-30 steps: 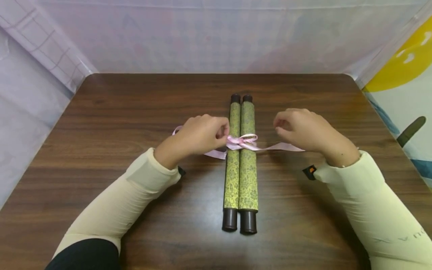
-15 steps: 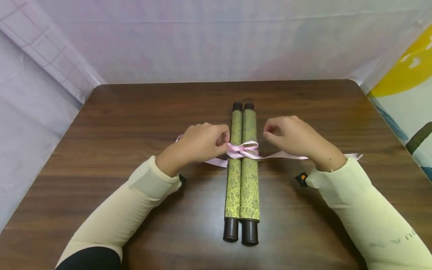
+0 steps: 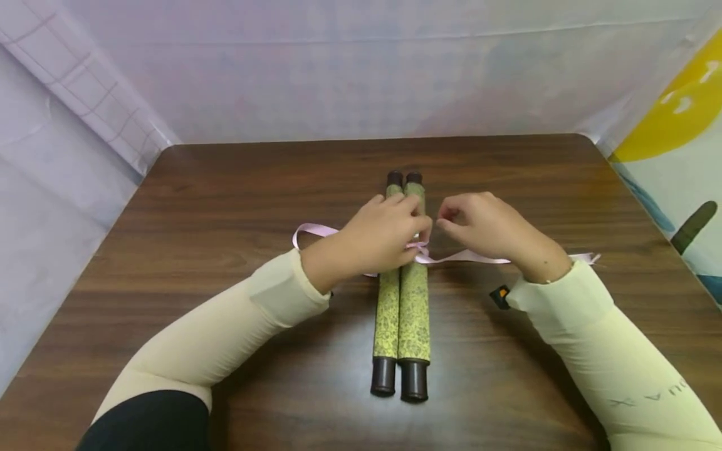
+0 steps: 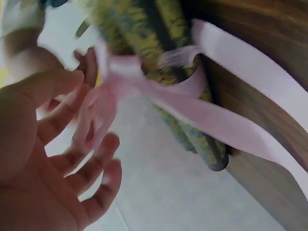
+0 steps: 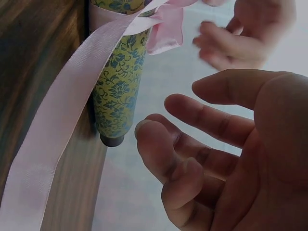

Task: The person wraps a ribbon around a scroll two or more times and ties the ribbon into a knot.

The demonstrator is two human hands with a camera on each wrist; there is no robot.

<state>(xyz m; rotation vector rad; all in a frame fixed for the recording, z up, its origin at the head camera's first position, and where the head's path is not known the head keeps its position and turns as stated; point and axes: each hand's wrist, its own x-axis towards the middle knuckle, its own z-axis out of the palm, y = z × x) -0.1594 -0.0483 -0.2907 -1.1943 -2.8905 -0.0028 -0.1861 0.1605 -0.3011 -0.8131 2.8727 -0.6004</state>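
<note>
Two scrolls lie side by side on the table, a left scroll [image 3: 387,319] and a right scroll [image 3: 414,322], both in yellow-green floral cloth with dark end caps. A pink ribbon [image 3: 467,255] goes round both and is tied in a bow [image 4: 120,77] on top. My left hand [image 3: 379,241] reaches over the scrolls, its loosely bent fingers right at a bow loop [image 4: 109,108] and hiding much of the bow in the head view. Just right of the scrolls hovers my right hand [image 3: 485,228], fingers loosely curled with nothing between them.
The brown wooden table [image 3: 254,188] has a pale curtain [image 3: 361,81] along its far edge. One ribbon tail [image 3: 316,230] curves out to the left; the other runs under the right wrist. A cloth with a yellow print [image 3: 671,119] hangs at the right.
My left hand has moved right, from the left side of the bow across the scrolls to its right side. My right hand came a little closer to the scrolls, then stayed nearly still.
</note>
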